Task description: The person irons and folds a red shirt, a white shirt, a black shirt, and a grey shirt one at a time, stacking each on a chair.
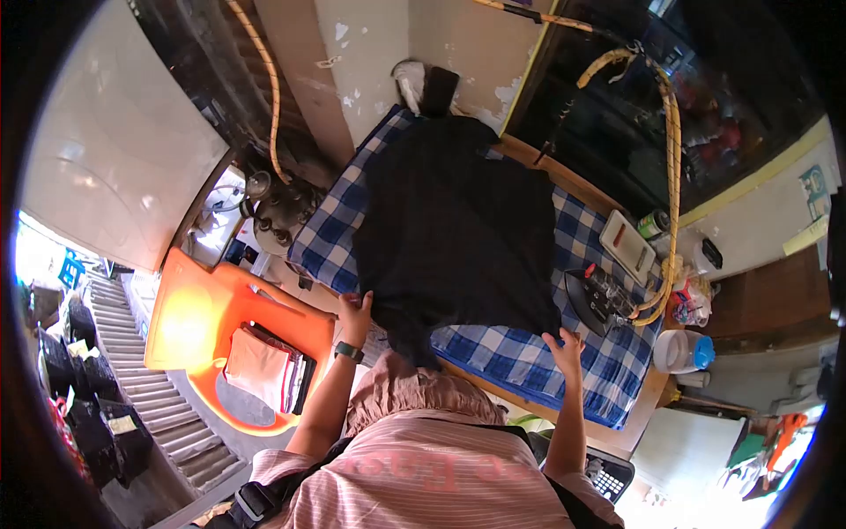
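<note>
A large black garment [454,220] lies spread over a table padded with blue-and-white checked cloth [599,379]. Its near edge hangs a little over the table's front on the left. My left hand [355,319], with a dark watch on the wrist, pinches the garment's near left corner. At the near right corner, my right hand [564,344] grips the fabric between thumb and fingers. An iron [592,300] rests on the checked cloth to the right of the garment, apart from my right hand. What kind of garment it is I cannot make out.
An orange chair [203,309] at left holds folded clothes [264,366]. Right of the iron are a white tray [627,245], a green can [653,224] and a blue-lidded container [679,352]. A yellow-wrapped cord [675,176] hangs above the iron. A metal boiler-like device [282,207] stands at left.
</note>
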Available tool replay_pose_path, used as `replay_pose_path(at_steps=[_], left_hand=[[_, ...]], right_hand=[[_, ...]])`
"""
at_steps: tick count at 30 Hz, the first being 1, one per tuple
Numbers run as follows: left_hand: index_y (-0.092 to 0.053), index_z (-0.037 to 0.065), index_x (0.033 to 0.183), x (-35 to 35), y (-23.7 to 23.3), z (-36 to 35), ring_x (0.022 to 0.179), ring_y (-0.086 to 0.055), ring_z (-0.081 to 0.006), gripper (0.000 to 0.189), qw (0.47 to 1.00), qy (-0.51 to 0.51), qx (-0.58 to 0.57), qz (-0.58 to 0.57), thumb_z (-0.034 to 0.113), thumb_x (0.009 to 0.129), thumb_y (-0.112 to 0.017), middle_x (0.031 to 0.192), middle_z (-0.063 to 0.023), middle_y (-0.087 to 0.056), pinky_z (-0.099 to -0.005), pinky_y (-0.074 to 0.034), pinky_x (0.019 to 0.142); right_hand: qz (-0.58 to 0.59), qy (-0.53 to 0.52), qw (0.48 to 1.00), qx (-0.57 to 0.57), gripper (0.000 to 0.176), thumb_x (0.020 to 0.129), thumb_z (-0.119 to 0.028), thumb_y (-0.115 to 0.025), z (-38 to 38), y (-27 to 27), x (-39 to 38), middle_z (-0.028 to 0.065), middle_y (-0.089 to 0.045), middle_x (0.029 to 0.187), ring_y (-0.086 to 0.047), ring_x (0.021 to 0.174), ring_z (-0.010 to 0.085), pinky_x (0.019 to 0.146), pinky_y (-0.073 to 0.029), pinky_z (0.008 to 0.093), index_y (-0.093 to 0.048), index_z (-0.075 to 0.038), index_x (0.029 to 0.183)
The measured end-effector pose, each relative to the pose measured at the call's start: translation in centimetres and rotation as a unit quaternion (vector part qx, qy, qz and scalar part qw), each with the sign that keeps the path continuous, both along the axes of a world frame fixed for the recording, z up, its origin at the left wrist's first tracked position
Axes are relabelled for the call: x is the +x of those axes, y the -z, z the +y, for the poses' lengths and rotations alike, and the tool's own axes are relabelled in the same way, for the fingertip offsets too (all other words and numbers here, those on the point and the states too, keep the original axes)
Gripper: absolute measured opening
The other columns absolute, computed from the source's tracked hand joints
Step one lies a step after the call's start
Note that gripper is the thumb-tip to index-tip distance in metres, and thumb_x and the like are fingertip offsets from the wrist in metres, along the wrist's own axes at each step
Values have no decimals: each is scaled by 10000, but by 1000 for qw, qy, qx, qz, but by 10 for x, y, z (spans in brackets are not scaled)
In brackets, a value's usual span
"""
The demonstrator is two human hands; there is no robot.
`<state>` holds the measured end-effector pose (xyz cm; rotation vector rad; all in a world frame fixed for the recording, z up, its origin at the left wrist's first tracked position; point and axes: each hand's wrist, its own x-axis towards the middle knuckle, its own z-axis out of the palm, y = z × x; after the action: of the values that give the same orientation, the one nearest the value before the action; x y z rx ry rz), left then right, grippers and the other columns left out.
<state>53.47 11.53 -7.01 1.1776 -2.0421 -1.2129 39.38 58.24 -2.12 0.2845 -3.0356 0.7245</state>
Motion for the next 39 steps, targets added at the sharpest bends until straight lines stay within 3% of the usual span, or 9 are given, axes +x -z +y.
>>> replay_pose_path(at_steps=[9,13,15,21,23,25,28,33,39], left_hand=[[-572,56,1025,18,-26,-27,844,-605,-118,249,903,-33,348,248,297,961,-560,992,-8,-617,-234,-491,709],[-596,-10,1156,10,-54,-48,943,-616,-144,393,888,80,451,-35,315,936,-589,1105,-63,-629,-281,-503,806],[-621,-1,1105,-10,-97,-68,955,-613,-148,358,922,136,287,222,313,939,-575,1094,-66,-632,-297,-492,842],[-602,3,1090,-67,-331,-45,1014,-626,-204,318,791,214,338,463,279,973,-498,1075,-95,-645,-336,-481,933],[-606,20,1089,-82,-345,-50,1010,-640,-207,325,782,276,308,467,304,981,-490,1064,-104,-660,-360,-488,931],[-598,26,1130,-108,-328,-86,1029,-641,-222,325,940,227,-198,162,295,994,-478,1088,-116,-659,-398,-489,939],[-633,35,1075,-134,-405,-34,1020,-608,-141,281,671,389,327,540,259,1008,-476,1105,-79,-655,-353,-479,921],[-631,-10,1071,-229,-408,-18,952,-560,-97,428,894,354,52,270,393,985,-513,1046,-17,-628,-257,-430,894],[-619,6,901,-309,-382,-50,779,-459,-73,469,895,319,73,304,456,975,-510,819,45,-531,-239,-398,736]], right_hand=[[-17,-86,991,100,366,710,-354,-794,10,-23,17,84,-626,987,-499,1008,329,854,-389,432,-670,-43,859],[34,-87,983,-155,312,755,-256,-790,23,-28,-1,30,-613,1027,-523,973,241,860,-429,355,-662,-68,968],[-190,77,865,-459,367,801,-220,-764,32,-85,-3,5,-629,1053,-563,897,169,787,-462,295,-618,-57,1096],[144,-64,564,-810,424,881,-134,-641,6,-245,-11,22,-632,1074,-601,959,166,851,-497,323,-508,-51,1275],[135,-55,615,-775,426,881,-157,-648,35,-223,-27,61,-635,1107,-600,1026,194,905,-489,374,-520,-44,1271],[128,-50,662,-737,429,881,-180,-655,46,-221,-37,101,-637,1141,-598,1093,222,958,-482,425,-532,-38,1267],[169,-8,689,-705,421,915,-280,-635,24,-272,-40,124,-629,1154,-623,1029,246,928,-500,388,-558,-7,1226],[120,184,734,-642,588,880,-387,-678,-6,-306,-107,110,-632,1121,-621,995,235,871,-519,355,-525,57,1234],[101,228,733,-633,858,811,-499,-721,-22,-316,-161,155,-540,1265,-543,1127,193,945,-428,326,-399,115,1316]])
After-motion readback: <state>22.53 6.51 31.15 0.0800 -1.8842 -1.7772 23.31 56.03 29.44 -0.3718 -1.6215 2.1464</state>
